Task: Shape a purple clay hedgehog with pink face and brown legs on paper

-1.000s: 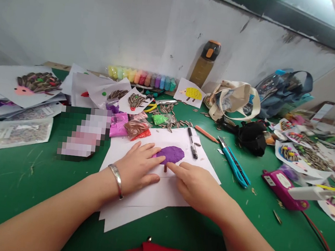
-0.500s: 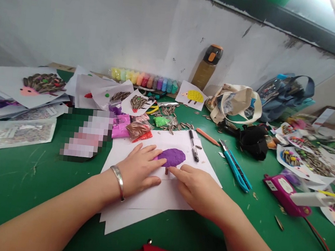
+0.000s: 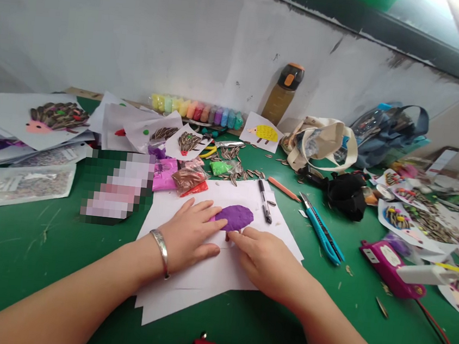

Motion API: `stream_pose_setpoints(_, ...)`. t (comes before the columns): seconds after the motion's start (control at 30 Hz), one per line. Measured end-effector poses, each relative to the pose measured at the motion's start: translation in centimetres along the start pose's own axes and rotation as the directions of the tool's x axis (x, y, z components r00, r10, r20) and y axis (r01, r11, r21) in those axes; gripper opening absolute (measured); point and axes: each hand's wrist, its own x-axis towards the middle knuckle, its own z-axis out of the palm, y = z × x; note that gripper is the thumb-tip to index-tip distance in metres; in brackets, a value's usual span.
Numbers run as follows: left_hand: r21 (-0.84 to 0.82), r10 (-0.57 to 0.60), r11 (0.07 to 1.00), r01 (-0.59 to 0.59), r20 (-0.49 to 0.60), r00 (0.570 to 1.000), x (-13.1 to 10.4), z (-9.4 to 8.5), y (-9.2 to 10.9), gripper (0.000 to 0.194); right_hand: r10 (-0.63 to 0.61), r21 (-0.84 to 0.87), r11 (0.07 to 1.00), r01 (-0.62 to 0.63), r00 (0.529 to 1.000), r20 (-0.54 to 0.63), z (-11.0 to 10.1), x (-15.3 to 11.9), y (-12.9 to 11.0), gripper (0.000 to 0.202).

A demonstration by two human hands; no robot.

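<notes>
- Left hand [image 3: 193, 232]: laid flat on white paper [image 3: 197, 278], grasping nothing; purple clay [image 3: 238, 218] at two o'clock, meeting its fingertips.
- Right hand [image 3: 264, 256]: index at brown strip [image 3: 227, 237], ten o'clock; grip cannot be determined; clay nearer eleven.

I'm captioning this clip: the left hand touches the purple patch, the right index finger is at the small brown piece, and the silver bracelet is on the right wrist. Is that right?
Not quite: the head view shows the silver bracelet on the left wrist. The rest stands.
</notes>
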Motion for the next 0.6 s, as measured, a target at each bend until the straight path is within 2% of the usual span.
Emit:
stream_pose_setpoints(0.5,-0.013,0.025,1.000,-0.027,-0.095,0.995,-0.2,1.4,-0.8,0.051,0.024,0.097,0.995,-0.022,1.000,-0.020,-0.1,0.2,0.6,0.044)
stream_pose_setpoints(0.6,-0.007,0.018,1.000,-0.019,-0.076,0.997,-0.2,1.2,-0.7,0.052,-0.009,0.010,1.000,0.009,1.000,-0.013,0.0,0.2,0.3,0.045)
